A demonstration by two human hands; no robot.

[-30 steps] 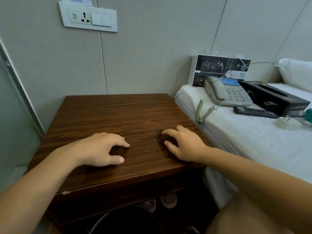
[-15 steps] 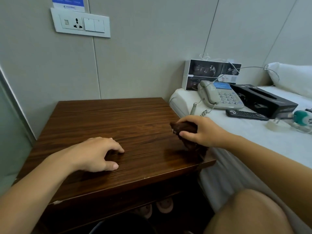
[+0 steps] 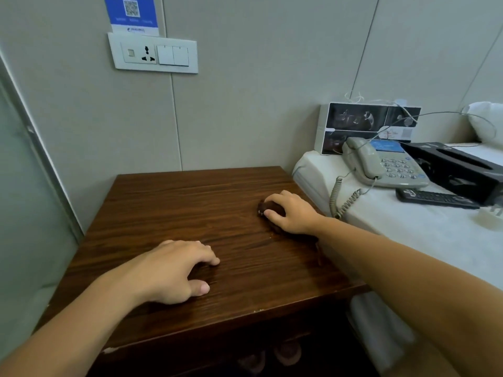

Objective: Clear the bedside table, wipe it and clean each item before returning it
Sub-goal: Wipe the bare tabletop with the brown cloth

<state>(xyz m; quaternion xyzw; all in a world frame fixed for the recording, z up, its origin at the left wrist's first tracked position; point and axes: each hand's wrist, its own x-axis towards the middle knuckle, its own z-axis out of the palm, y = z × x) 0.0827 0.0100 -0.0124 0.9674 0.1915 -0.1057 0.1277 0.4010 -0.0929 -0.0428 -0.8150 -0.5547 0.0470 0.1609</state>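
Note:
The dark wooden bedside table (image 3: 190, 202) has nothing standing on its top. My right hand (image 3: 292, 212) presses a bunched dark brown cloth (image 3: 268, 207) onto the table near its right edge. My left hand (image 3: 174, 270) rests on the table's front part, fingers curled and apart, holding nothing. On the white bed to the right lie a grey telephone (image 3: 381, 164) with a coiled cord, a black remote control (image 3: 435, 198), a black tissue box (image 3: 457, 167) and a white-and-black box (image 3: 364, 123) against the wall.
A wall socket and switch plate (image 3: 153, 53) sits above the table, with a blue sticker over it. A white pillow (image 3: 487, 122) lies at the far right. Slippers (image 3: 272, 356) show under the table. A glass panel borders the left side.
My right hand has moved with the cloth from the table's front right toward the back along the right edge. The left hand has stayed in place. The camera has tilted up.

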